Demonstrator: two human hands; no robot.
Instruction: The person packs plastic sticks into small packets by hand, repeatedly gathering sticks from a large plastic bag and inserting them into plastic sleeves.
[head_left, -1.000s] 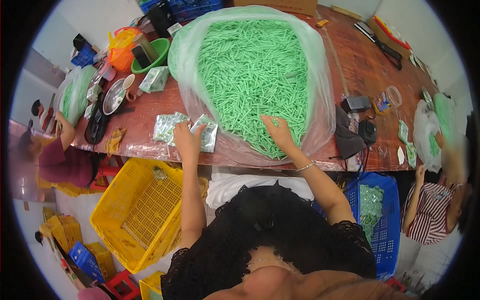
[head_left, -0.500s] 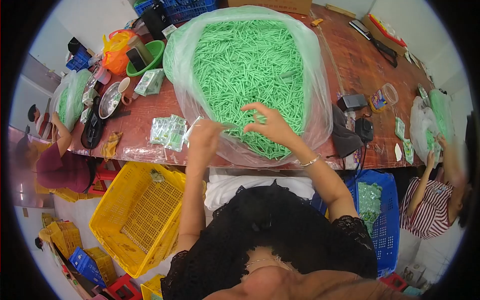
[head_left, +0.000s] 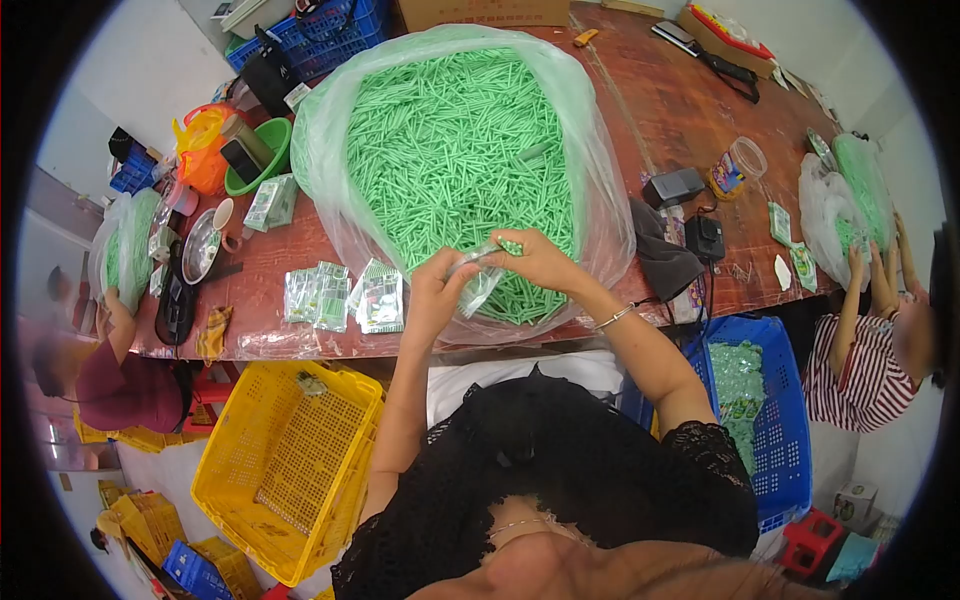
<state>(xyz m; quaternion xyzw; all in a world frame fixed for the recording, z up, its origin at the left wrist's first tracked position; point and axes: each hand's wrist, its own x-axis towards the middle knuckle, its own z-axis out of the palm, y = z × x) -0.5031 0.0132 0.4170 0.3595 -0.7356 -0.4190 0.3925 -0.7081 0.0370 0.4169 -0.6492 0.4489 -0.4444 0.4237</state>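
A large clear plastic bag (head_left: 603, 200) on the red table holds a heap of small green sticks (head_left: 450, 150). Over its near edge, my left hand (head_left: 438, 290) pinches a small silvery packet (head_left: 482, 292). My right hand (head_left: 535, 258) meets it at the packet's upper end, fingers closed, with some green sticks showing in them. Several flat green-and-white packets (head_left: 380, 300) lie on the table left of my left hand.
A yellow crate (head_left: 290, 450) stands below the table at left, a blue crate (head_left: 780, 430) with green packets at right. A black box (head_left: 672, 187), dark cloth (head_left: 665, 250) and jar (head_left: 730, 172) lie right of the bag. Co-workers sit at both sides.
My left hand has moved from the flat packets to the bag's near edge with a packet. My right hand has come from the green sticks to meet it. The view has shifted.
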